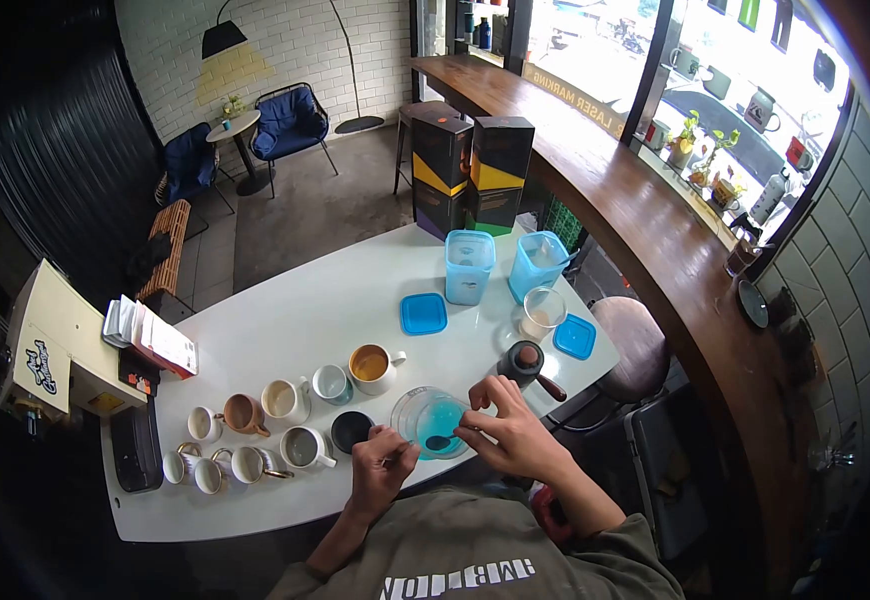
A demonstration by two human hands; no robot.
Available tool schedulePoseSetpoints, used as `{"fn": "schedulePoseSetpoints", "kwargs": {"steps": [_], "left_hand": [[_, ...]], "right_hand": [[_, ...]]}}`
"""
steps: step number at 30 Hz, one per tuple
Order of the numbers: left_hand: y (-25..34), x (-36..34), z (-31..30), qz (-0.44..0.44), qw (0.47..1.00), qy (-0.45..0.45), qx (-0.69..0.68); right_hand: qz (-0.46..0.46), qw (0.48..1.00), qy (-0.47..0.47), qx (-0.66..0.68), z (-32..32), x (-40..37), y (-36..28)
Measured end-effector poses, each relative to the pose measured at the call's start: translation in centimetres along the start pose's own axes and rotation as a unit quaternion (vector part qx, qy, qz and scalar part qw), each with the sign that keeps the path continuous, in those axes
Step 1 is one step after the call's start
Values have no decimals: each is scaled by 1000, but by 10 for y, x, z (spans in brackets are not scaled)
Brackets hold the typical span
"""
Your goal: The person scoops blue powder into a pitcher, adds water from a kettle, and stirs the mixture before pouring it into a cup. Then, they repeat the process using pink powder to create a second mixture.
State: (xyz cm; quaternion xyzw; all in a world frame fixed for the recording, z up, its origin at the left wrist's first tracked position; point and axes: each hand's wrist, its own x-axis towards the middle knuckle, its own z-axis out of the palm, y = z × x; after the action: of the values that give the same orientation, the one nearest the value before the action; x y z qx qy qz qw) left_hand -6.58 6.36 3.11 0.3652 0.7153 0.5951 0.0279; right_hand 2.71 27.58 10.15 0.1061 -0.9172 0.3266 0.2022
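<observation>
In front of me on the white table stands a clear glass bowl [402, 412] with bright blue liquid [440, 415] inside. My right hand [517, 437] is closed in a pinch at the bowl's right side, on the handle of a spoon. The dark head of that spoon [439, 442] dips into the blue liquid. At the near left rim of the bowl, my left hand [383, 468] has its fingers closed and seems to grip the glass edge. A dark cup [352, 430] sits just beyond the left hand.
Several mugs [285, 400] and cups crowd the left half of the table. Two blue tubs [470, 268], blue lids [424, 314], a clear cup [543, 310] and a dark pot with a wooden handle [522, 362] are at the right. Tall black boxes [500, 175] stand behind.
</observation>
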Motion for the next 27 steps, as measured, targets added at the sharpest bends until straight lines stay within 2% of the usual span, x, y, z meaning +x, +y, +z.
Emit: {"fn": "schedulePoseSetpoints", "kwargs": {"steps": [4, 6, 12, 18, 24, 27], "left_hand": [[1, 2, 4, -9, 1000, -9, -5], [6, 2, 6, -8, 1000, -8, -11], [4, 4, 18, 7, 1000, 3, -19], [11, 0, 31, -2, 1000, 18, -6], [26, -4, 50, -20, 999, 37, 1], [32, -6, 61, -19, 998, 65, 7]], "right_hand": [[-3, 1000, 11, 25, 0, -1, 1], [7, 1000, 5, -24, -4, -1, 1], [14, 998, 34, -53, -11, -11, 7], [-18, 998, -49, -23, -24, -10, 12], [-28, 999, -33, 30, -43, -13, 24], [-40, 997, -68, 21, -52, -11, 30]]}}
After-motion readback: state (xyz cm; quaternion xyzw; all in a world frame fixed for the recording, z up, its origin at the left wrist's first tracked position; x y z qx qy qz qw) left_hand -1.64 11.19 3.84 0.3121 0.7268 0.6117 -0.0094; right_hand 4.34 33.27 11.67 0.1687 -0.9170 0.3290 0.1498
